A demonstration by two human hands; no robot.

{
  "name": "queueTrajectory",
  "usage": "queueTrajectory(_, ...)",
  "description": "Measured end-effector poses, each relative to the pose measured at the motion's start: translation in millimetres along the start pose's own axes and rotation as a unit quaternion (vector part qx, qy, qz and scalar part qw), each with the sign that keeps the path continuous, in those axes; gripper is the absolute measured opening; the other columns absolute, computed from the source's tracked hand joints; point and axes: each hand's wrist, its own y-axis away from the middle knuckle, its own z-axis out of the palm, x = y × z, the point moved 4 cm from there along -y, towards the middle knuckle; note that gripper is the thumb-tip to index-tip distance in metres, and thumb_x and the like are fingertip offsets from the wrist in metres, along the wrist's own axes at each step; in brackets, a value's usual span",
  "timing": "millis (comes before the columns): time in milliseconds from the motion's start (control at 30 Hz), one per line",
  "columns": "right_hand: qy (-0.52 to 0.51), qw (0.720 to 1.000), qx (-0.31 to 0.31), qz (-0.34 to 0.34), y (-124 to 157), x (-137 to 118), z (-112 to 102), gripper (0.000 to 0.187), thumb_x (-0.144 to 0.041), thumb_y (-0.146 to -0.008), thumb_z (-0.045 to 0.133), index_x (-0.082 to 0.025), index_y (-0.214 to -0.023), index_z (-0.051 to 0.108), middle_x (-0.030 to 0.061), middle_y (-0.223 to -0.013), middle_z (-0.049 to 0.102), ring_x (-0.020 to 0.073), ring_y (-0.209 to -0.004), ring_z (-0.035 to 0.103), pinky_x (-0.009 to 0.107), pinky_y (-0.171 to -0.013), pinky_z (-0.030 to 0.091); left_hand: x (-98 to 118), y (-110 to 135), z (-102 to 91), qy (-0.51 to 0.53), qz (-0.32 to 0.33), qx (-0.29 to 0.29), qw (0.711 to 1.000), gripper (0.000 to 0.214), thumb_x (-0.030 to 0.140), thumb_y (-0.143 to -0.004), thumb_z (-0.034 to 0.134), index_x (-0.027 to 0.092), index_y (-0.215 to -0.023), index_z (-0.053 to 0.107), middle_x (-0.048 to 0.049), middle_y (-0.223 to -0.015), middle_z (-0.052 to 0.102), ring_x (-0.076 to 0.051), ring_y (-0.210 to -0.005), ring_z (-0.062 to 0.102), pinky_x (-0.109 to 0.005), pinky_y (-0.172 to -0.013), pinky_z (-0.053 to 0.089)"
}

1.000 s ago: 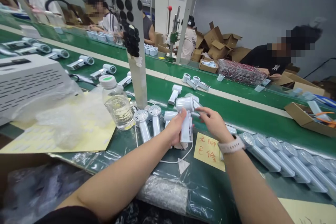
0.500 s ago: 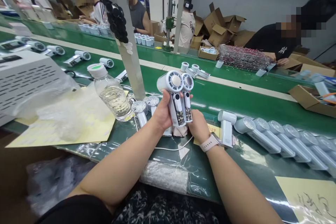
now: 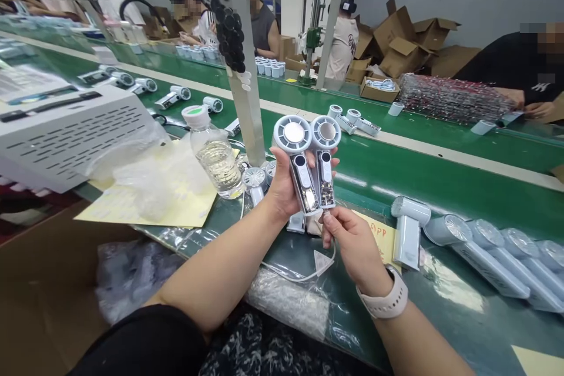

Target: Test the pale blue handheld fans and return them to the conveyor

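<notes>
While left hand [image 3: 282, 188] grips two fans [image 3: 301, 171], right hand [image 3: 356, 244] now pinches cable plug [image 3: 325, 215] at one base. Connection apparently underway.

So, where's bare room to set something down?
The green belt is bare between its cream strip and the row of light blue plastic fans; so is glossy tabletop between those fans and the pale wristwatch. Crowded: left of the left hand, clear bottle, crumpled translucent film, yellow paper.
</notes>
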Motion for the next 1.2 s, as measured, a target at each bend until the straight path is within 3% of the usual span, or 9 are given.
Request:
queueTrajectory(200, -0.01, 1.0, -0.02, -0.003, 7.1, -5.8, -0.4, 0.044, -0.061, -0.081, 0.073, -0.02, -0.068, 0.061, -0.0052, -0.049, 0.056, 0.0104, -0.045, 0.054, 0.025, -0.051, 0.043, 5.7, 6.5, 8.8, -0.003, 0.025, -0.013, 1.0, 0.069, 0.089, -0.063, 0.063, 0.02, -0.065, 0.057, -0.0089, -0.102, 0.07, -0.035, -0.116, 0.064, -0.042, -0.08, 0.06)
queueTrajectory(433, -0.096, 0.995, 0.04, 0.007, 6.9, 3.9, 7.5, 0.046, -0.061, -0.085, 0.069, -0.023, -0.067, 0.052, -0.0088, -0.047, 0.048, 0.0102, -0.041, 0.048, 0.026, -0.047, 0.038, -3.4, 6.7, 6.6, -0.006, 0.034, -0.001, 0.999, 0.07, 0.088, -0.058, 0.068, 0.019, -0.064, 0.062, -0.0087, -0.105, 0.071, -0.033, -0.116, 0.065, -0.037, -0.08, 0.06)
queueTrajectory(600, 0.026, 0.995, 0.029, -0.092, 5.9, -8.4, -4.9, 0.036, -0.049, -0.095, 0.058, -0.023, -0.071, 0.059, 0.0, -0.071, 0.061, 0.0171, -0.07, 0.057, 0.033, -0.071, 0.047, -3.2, 7.0, 8.8, 0.023, 0.026, 0.023, 0.999, 0.068, 0.085, -0.061, 0.07, 0.018, -0.071, 0.064, -0.0094, -0.107, 0.072, -0.033, -0.116, 0.066, -0.039, -0.086, 0.059)
queueTrajectory(700, 0.112, 0.978, 0.085, -0.156, 4.1, -17.4, -21.0, 0.036, -0.047, -0.093, 0.059, -0.023, -0.066, 0.058, 0.0058, -0.09, 0.066, 0.0235, -0.091, 0.06, 0.04, -0.086, 0.046, -1.7, 8.7, 9.1, 0.025, 0.008, 0.046, 0.999, 0.058, 0.075, -0.066, 0.072, 0.019, -0.077, 0.064, -0.0095, -0.104, 0.074, -0.034, -0.115, 0.066, -0.043, -0.091, 0.057)
queueTrajectory(767, 0.134, 0.968, 0.148, -0.153, 2.3, -18.7, -31.5, 0.028, -0.049, -0.091, 0.06, -0.023, -0.081, 0.066, 0.01, -0.114, 0.067, 0.0289, -0.113, 0.058, 0.047, -0.101, 0.043, -2.8, 11.0, 10.2, 0.006, -0.01, 0.03, 0.999, 0.05, 0.065, -0.065, 0.077, 0.019, -0.079, 0.065, -0.0093, -0.099, 0.075, -0.035, -0.112, 0.068, -0.045, -0.091, 0.056)
queueTrajectory(833, 0.079, 0.98, 0.143, -0.116, -0.5, -16.9, -36.6, 0.036, -0.053, -0.091, 0.059, -0.025, -0.111, 0.067, 0.0117, -0.129, 0.065, 0.0308, -0.124, 0.056, 0.051, -0.106, 0.042, -7.4, 13.9, 13.1, -0.04, -0.043, -0.025, 0.998, 0.048, 0.058, -0.061, 0.082, 0.018, -0.084, 0.068, -0.0095, -0.095, 0.076, -0.036, -0.108, 0.069, -0.045, -0.091, 0.055)
queueTrajectory(967, -0.044, 0.993, 0.049, -0.098, -2.2, -24.5, -40.3, 0.045, -0.053, -0.083, 0.074, -0.028, -0.119, 0.064, 0.0089, -0.122, 0.071, 0.029, -0.116, 0.064, 0.048, -0.097, 0.052, -18.2, 16.0, 14.7, -0.16, -0.07, -0.11, 0.978, 0.059, 0.053, -0.057, 0.091, 0.017, -0.099, 0.072, -0.0111, -0.096, 0.076, -0.034, -0.109, 0.068, -0.042, -0.093, 0.053)
queueTrajectory(1100, -0.058, 0.986, 0.097, -0.119, -3.4, -34.9, -54.2, 0.046, -0.051, -0.073, 0.084, -0.029, -0.107, 0.064, 0.0059, -0.114, 0.071, 0.0273, -0.107, 0.066, 0.046, -0.091, 0.057, -21.3, 8.1, 6.7, -0.122, -0.079, -0.053, 0.988, 0.046, 0.062, -0.076, 0.076, 0.02, -0.094, 0.07, -0.0061, -0.09, 0.072, -0.022, -0.086, 0.069, -0.037, -0.08, 0.055)
queueTrajectory(1200, -0.073, 0.985, 0.127, -0.088, -7.2, -30.9, -58.3, 0.043, -0.052, -0.073, 0.082, -0.029, -0.104, 0.064, 0.0047, -0.104, 0.07, 0.0243, -0.094, 0.066, 0.042, -0.081, 0.058, -22.5, 6.4, 3.7, -0.063, -0.122, -0.022, 0.99, 0.037, 0.052, -0.078, 0.077, 0.021, -0.094, 0.065, -0.0017, -0.084, 0.068, -0.016, -0.074, 0.065, -0.034, -0.074, 0.055)
